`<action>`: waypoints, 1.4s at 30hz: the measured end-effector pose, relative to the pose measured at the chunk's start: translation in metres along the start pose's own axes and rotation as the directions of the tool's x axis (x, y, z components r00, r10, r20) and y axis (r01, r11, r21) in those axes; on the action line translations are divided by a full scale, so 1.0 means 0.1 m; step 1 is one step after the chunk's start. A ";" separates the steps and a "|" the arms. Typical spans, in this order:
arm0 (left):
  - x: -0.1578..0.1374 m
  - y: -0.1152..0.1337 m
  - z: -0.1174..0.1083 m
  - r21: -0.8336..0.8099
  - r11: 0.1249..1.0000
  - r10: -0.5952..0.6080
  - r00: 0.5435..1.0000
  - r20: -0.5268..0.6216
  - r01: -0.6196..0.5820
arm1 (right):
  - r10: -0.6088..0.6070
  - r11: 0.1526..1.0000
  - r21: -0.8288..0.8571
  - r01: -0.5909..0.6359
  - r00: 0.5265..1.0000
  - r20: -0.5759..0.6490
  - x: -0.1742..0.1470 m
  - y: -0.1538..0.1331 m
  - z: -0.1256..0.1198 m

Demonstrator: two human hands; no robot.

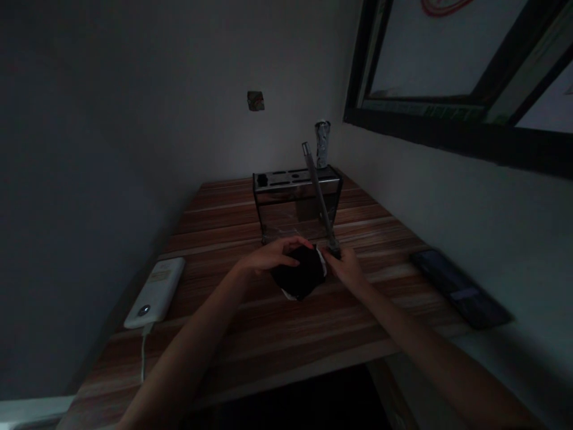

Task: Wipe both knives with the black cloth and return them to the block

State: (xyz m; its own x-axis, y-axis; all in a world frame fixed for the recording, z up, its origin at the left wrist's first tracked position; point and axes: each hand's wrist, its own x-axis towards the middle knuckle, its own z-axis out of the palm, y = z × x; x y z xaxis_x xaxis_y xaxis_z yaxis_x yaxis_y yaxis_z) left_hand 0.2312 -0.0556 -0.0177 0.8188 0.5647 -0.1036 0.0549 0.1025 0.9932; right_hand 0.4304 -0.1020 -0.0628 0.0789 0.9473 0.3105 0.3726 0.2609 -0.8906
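The black cloth (301,275), white-edged and rumpled, is held above the near part of the table (250,349) by the half-curled left hand (273,255). The grey rod (317,190) is gripped at its lower end by the closed right hand (347,267); it is tilted across the front of the slotted rack (282,180). On the rack's top, a foil-wrapped cylinder (322,144) is stood upright.

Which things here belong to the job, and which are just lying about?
In use: black cloth-like piece at the left hand; grey rod in the right hand.

Apparently lying about: white device, cable, dark phone; metal rack, in neither hand, could belong.
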 end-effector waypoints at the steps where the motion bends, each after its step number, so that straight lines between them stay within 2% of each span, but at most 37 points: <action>1: 0.02 -0.04 0.00 0.044 0.999 0.009 1.000 0.007 -0.010 | 0.013 1.000 0.008 -0.013 1.000 -0.003 0.00 0.01 0.00; 5: 0.11 -0.24 -0.04 0.347 0.936 0.060 0.998 -0.004 -0.055 | 0.043 0.999 0.029 -0.043 0.999 -0.022 0.03 0.04 -0.02; 8: 0.15 -0.35 -0.07 0.598 0.801 0.071 0.995 -0.072 -0.014 | 0.007 1.000 0.027 -0.004 0.996 -0.090 0.06 0.06 -0.06; 11: 0.17 -0.42 -0.08 0.741 0.671 0.108 0.985 -0.135 0.028 | -0.062 0.998 0.018 0.065 0.987 -0.149 0.10 0.05 -0.12; 18: 0.19 -0.42 -0.03 0.896 0.441 0.207 0.965 -0.159 0.053 | -0.240 0.970 -0.069 0.232 0.955 -0.171 0.18 -0.11 -0.35; 22: 0.15 -0.38 -0.02 0.913 0.396 0.215 0.956 -0.197 0.099 | -0.327 0.936 -0.195 0.294 0.929 -0.170 0.24 -0.32 -0.56; 26: 0.12 -0.37 -0.02 0.913 0.386 0.167 0.963 -0.210 0.132 | -0.446 0.851 -0.374 0.368 0.883 -0.146 0.34 -0.65 -0.82; 29: 0.12 -0.36 -0.01 0.917 0.374 0.130 0.971 -0.200 0.139 | -0.545 0.734 -0.530 0.425 0.834 -0.085 0.49 -0.95 -1.05; 34: 0.14 -0.38 0.01 0.939 0.334 0.127 0.982 -0.138 0.089 | -0.699 0.430 -0.738 0.520 0.709 0.092 0.86 -1.51 -1.38; 38: 0.13 -0.36 0.02 0.937 0.346 0.125 0.987 -0.101 0.052 | -0.690 0.141 -0.875 0.463 0.680 0.248 1.20 -1.96 -1.51; 42: 0.09 -0.31 0.02 0.922 0.383 0.120 0.986 -0.115 0.061 | -0.638 -0.139 -0.873 0.467 0.632 0.440 1.51 -2.34 -1.57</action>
State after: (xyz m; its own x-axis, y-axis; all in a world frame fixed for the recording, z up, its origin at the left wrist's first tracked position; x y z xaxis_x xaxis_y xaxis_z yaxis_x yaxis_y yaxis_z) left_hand 0.2380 -0.0551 -0.0495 0.7481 0.6635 0.0108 0.5978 -0.6808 0.4233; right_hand 0.5004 -0.0493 0.2444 -0.5944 0.5137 0.6187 0.7925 0.2439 0.5590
